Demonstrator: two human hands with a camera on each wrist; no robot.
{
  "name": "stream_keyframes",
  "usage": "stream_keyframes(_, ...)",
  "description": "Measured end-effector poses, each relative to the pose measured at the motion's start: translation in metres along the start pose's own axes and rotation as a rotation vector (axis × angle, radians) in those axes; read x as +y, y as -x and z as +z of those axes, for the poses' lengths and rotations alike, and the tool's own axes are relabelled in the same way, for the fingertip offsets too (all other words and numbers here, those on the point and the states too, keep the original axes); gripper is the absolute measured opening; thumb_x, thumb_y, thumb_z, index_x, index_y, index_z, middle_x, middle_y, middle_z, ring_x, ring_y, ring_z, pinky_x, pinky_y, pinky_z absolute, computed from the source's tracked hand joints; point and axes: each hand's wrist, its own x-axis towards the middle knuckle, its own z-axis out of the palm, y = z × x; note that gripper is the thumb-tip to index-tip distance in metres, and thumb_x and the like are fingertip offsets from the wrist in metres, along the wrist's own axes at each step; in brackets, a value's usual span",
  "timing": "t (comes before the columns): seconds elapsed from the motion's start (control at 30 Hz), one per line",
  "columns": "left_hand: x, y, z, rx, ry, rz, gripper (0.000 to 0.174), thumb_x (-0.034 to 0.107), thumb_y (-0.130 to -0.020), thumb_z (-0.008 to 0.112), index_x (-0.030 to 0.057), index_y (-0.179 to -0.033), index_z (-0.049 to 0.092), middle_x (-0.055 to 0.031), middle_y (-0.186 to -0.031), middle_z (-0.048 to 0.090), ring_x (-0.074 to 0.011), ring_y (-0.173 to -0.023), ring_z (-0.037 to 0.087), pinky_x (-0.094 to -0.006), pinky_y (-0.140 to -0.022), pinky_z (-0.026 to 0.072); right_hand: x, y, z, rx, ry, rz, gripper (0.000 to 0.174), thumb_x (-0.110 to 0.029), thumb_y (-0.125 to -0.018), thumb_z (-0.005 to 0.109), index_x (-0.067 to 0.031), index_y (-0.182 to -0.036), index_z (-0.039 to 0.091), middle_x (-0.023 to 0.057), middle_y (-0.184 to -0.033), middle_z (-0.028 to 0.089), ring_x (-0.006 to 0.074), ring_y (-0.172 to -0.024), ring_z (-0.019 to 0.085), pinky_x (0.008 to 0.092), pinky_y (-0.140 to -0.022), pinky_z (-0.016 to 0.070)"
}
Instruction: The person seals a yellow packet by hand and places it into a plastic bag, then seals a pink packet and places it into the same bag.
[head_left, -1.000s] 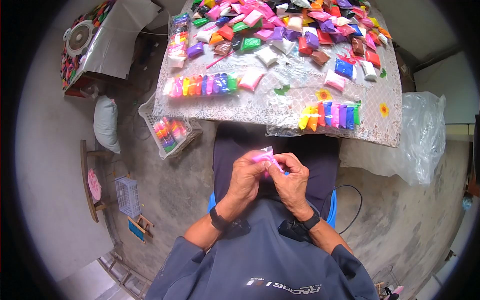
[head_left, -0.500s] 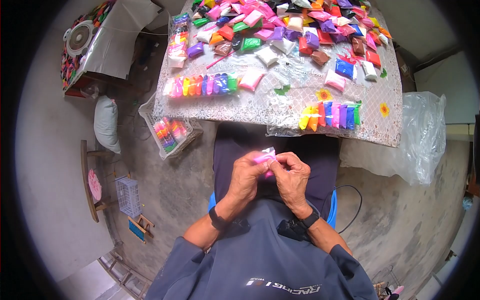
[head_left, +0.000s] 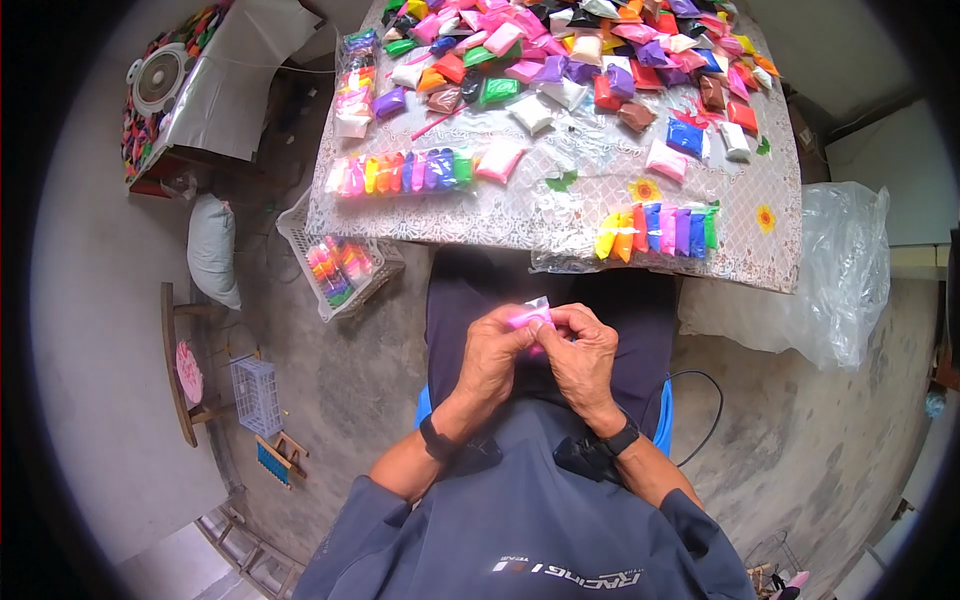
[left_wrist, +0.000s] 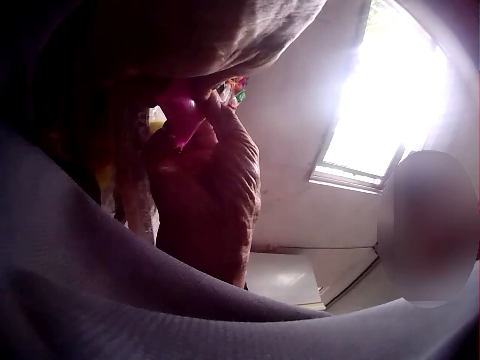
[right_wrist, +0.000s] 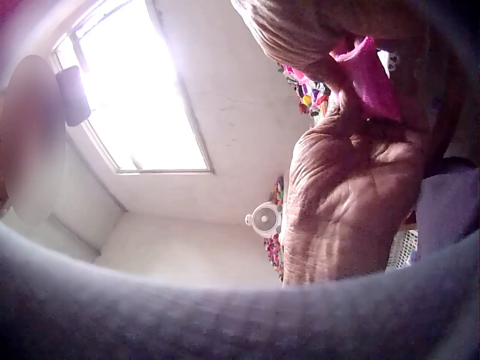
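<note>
Over the lap, a small pink packet with a clear, shiny end is held between both hands. My left hand grips it from the left, thumb and fingers curled round it. From the right, my right hand pinches it, its thumb meeting the left thumb at the packet. In the right wrist view the pink packet shows between the two hands, partly covered by fingers. On the table edge just ahead lies a clear bag with a row of coloured packets.
A patterned tablecloth covers the table, with a heap of coloured packets at its far side. Another filled clear bag lies at the left. A white basket stands below the left edge; clear plastic sheeting hangs at the right.
The fingers have shifted slightly on the pink packet, and the right hand has turned a little. A blue bit by the right fingers a second ago is now mostly hidden.
</note>
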Motion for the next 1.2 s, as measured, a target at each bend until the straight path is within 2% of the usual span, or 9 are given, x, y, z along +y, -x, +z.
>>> stream_keyframes(0.33, -0.003, 0.000, -0.003, 0.001, 0.014, -0.014, 0.017, 0.004, -0.088, 0.071, -0.0039, -0.103, 0.068, -0.0076, -0.092, 0.069, -0.0131, -0.081, 0.063, -0.0263, -0.075, 0.0505, -0.002, 0.000, -0.001, 0.011, 0.136, -0.163, 0.006, 0.001, -0.082, 0.076, 0.0024, -0.087, 0.071, 0.0043, -0.081, 0.064, 0.0069, -0.068, 0.057, 0.0215, -0.062, 0.0451)
stream_keyframes(0.43, -0.003, 0.000, -0.006, -0.007, -0.019, 0.003, 0.019, 0.007, -0.088, 0.075, -0.0009, -0.104, 0.068, -0.0051, -0.096, 0.070, -0.0111, -0.082, 0.062, -0.0260, -0.074, 0.0514, -0.002, 0.002, -0.002, -0.007, 0.077, -0.099, 0.005, 0.001, -0.085, 0.074, 0.0027, -0.089, 0.072, 0.0040, -0.084, 0.065, 0.0068, -0.072, 0.059, 0.0211, -0.065, 0.0469)
stream_keyframes(0.5, 0.001, 0.004, -0.004, 0.000, -0.071, 0.022, 0.018, 0.007, -0.088, 0.075, -0.0001, -0.104, 0.069, -0.0040, -0.095, 0.070, -0.0106, -0.083, 0.062, -0.0255, -0.075, 0.0512, -0.006, 0.005, -0.004, -0.073, -0.163, 0.059, 0.008, 0.001, -0.088, 0.073, 0.0038, -0.095, 0.072, 0.0030, -0.090, 0.066, 0.0064, -0.076, 0.060, 0.0205, -0.069, 0.0486)
stream_keyframes(0.7, 0.015, 0.010, -0.002, -0.019, -0.352, 0.130, 0.014, 0.006, -0.087, 0.076, 0.0004, -0.099, 0.071, -0.0009, -0.094, 0.067, -0.0089, -0.086, 0.062, -0.0240, -0.077, 0.0502, 0.000, 0.007, -0.014, -0.155, -0.184, 0.079, 0.019, 0.001, -0.087, 0.075, 0.0044, -0.106, 0.071, 0.0001, -0.095, 0.065, 0.0057, -0.081, 0.061, 0.0197, -0.074, 0.0491)
stream_keyframes(0.83, 0.017, 0.010, -0.004, -0.038, -0.472, 0.169, 0.011, 0.004, -0.087, 0.075, -0.0008, -0.096, 0.071, -0.0013, -0.095, 0.066, -0.0088, -0.087, 0.062, -0.0236, -0.078, 0.0502, -0.003, 0.004, -0.018, -0.186, -0.192, 0.084, 0.017, -0.004, -0.087, 0.077, -0.0005, -0.103, 0.074, -0.0002, -0.094, 0.068, 0.0062, -0.083, 0.061, 0.0225, -0.075, 0.0493)
stream_keyframes(0.87, 0.017, 0.010, -0.005, -0.038, -0.473, 0.168, 0.011, 0.004, -0.087, 0.075, -0.0008, -0.096, 0.071, -0.0013, -0.095, 0.066, -0.0088, -0.087, 0.062, -0.0236, -0.078, 0.0502, -0.007, 0.002, -0.018, -0.213, -0.275, 0.149, 0.017, -0.004, -0.087, 0.077, -0.0005, -0.103, 0.074, -0.0001, -0.094, 0.070, 0.0060, -0.084, 0.061, 0.0224, -0.076, 0.0504)
stream_keyframes(1.03, 0.022, 0.011, -0.007, -0.085, -0.535, 0.071, 0.013, 0.006, -0.087, 0.075, -0.0014, -0.096, 0.069, -0.0018, -0.092, 0.067, -0.0082, -0.084, 0.062, -0.0236, -0.078, 0.0504, -0.006, -0.001, -0.021, -0.277, -0.341, 0.241, 0.014, -0.005, -0.088, 0.076, -0.0004, -0.101, 0.074, 0.0011, -0.092, 0.072, 0.0060, -0.084, 0.064, 0.0226, -0.078, 0.0532)
stream_keyframes(1.13, 0.017, 0.012, -0.003, -0.064, -0.350, 0.010, 0.014, 0.006, -0.087, 0.075, -0.0008, -0.098, 0.069, -0.0016, -0.090, 0.068, -0.0078, -0.082, 0.062, -0.0237, -0.076, 0.0506, -0.005, -0.001, -0.019, -0.232, -0.386, 0.244, 0.013, -0.004, -0.088, 0.075, 0.0001, -0.101, 0.074, 0.0015, -0.090, 0.072, 0.0059, -0.082, 0.064, 0.0220, -0.076, 0.0528)
stream_keyframes(1.2, 0.015, 0.011, -0.002, -0.063, -0.355, 0.022, 0.015, 0.006, -0.087, 0.074, -0.0006, -0.100, 0.069, -0.0019, -0.091, 0.069, -0.0079, -0.082, 0.062, -0.0238, -0.076, 0.0509, 0.001, 0.000, -0.018, -0.181, -0.463, 0.282, 0.011, -0.003, -0.088, 0.073, 0.0002, -0.099, 0.074, 0.0020, -0.089, 0.073, 0.0055, -0.081, 0.063, 0.0214, -0.074, 0.0524)
